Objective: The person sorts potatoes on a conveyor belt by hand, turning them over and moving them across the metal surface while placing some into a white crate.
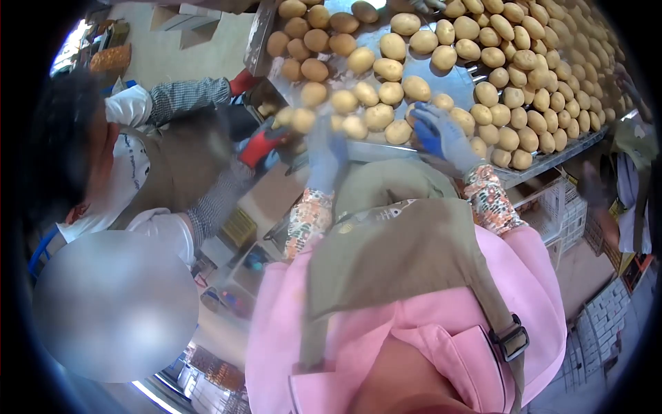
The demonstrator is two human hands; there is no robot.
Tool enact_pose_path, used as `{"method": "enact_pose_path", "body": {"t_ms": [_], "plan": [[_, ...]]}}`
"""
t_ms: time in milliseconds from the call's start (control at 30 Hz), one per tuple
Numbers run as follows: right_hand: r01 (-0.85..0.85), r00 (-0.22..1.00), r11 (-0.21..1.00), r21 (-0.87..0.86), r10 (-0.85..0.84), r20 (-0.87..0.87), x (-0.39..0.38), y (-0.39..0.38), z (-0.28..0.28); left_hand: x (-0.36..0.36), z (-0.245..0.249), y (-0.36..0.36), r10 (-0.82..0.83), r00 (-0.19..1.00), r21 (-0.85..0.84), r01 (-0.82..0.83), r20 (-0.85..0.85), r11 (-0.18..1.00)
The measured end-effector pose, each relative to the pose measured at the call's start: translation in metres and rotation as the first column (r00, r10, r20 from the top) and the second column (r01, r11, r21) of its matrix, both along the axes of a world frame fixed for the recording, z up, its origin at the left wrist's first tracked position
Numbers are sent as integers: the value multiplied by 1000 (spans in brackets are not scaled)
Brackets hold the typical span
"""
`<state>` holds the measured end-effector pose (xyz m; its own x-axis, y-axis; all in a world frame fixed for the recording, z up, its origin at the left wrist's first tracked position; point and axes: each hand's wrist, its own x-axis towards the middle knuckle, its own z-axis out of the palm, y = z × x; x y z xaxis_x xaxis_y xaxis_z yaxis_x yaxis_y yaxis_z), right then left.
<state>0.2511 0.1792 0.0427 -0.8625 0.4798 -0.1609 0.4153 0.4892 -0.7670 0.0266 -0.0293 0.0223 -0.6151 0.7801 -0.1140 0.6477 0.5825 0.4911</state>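
Observation:
Many round, light-brown potatoes (518, 117) lie loose on a metal sorting table (452, 86). My right hand (445, 134), in a blue and grey glove, rests at the table's near edge. Its fingers are stretched out and touch potatoes next to it. My left hand (325, 155), in the same kind of glove, is blurred at the near-left edge of the table. Its fingers point away from me beside a row of potatoes (355, 127), stretched out as far as the blur shows. Neither palm is visible.
A co-worker in red gloves (261, 146) stands close on my left, beside a dark container (265, 100) at the table's end. White plastic crates (562, 210) stand under the table on the right. Another gloved hand (429, 5) shows at the far side.

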Motion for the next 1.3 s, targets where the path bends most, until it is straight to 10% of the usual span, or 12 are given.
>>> {"method": "enact_pose_path", "body": {"t_ms": [267,467,567,600,667,867,1033,1167,1233,1300], "plan": [[-68,978,989,134,93,-188,-50,-10,16,19,6,-4,-36,992,2,37,-124,999],[-136,977,868,477,197,-81,-51,-64,-13,26,5,19,-405,913,-48,407,49,912],[248,965,894,-373,-263,12,-30,-50,62,16,-4,23,-393,919,-156,393,32,906],[267,960,892,-364,-281,15,-16,-44,53,15,0,26,-367,930,-220,361,15,906],[260,960,927,270,-218,-174,24,-22,23,18,1,24,-400,916,-254,381,-26,889],[457,887,874,165,-462,-8,54,-1,38,29,-9,12,-357,932,-52,354,-63,934],[297,955,862,410,-269,-125,7,-13,20,21,-2,1,14,966,123,18,-257,992],[-30,981,870,493,-69,181,0,-24,12,-6,-10,-15,360,886,291,-275,-294,916],[6,987,871,491,-84,136,-7,-17,10,-16,-19,-19,454,778,445,-624,435,643],[115,985,865,488,-163,56,-3,-6,14,-26,-31,-22,445,720,383,-674,532,632]]}}
